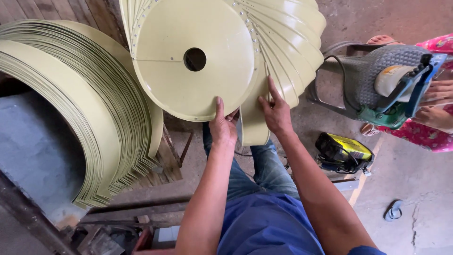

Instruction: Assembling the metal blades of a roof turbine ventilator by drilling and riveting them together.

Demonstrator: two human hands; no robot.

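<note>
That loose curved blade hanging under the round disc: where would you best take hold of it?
Probably at its free lower end, from below and the side. The curved blade is thin sheet, its upper end tucked against the disc where the right hand presses; only the rounded bottom edge hangs clear, with the left hand beside it.

The left hand (pixel 222 126) is pressing its thumb against the rim of a pale yellow disc (pixel 193 59). The right hand (pixel 276 112) is laying its fingers (pixel 272 90) on a curved vane (pixel 255 120) beside it. A stack of curved strips (pixel 94 108) is leaning at the left.
</note>
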